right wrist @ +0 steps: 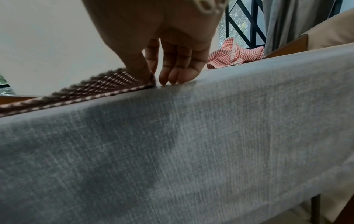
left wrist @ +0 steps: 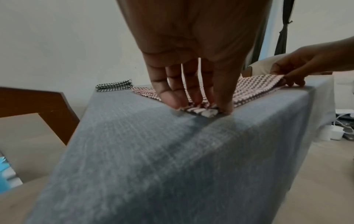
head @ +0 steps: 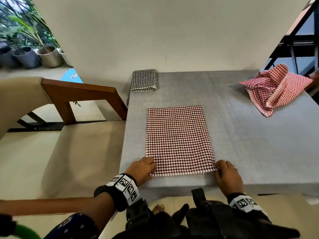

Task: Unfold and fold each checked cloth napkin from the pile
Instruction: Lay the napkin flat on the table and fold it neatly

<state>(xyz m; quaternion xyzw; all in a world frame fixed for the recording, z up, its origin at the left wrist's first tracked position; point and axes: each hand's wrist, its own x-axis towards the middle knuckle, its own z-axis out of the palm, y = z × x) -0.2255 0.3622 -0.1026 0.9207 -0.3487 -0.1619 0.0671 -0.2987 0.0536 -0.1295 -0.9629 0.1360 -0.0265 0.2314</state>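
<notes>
dark red checked napkin (head: 179,140) laid flat near the front edge of the grey-covered table (head: 250,138). left hand (head: 142,167) pinching its near left corner, right hand (head: 227,175) pinching the near right corner. probably light, soft, limp; best taken by the corners and lifted evenly. woven cover likely grippy. folded black checked napkin (head: 144,80) at far left, crumpled red napkin (head: 276,88) at far right. wooden chair (head: 82,99) beside, pale wall (head: 172,31) behind.

Coarse woven checked napkin (head: 179,138) on matt grey textured tablecloth (head: 250,138)
</notes>
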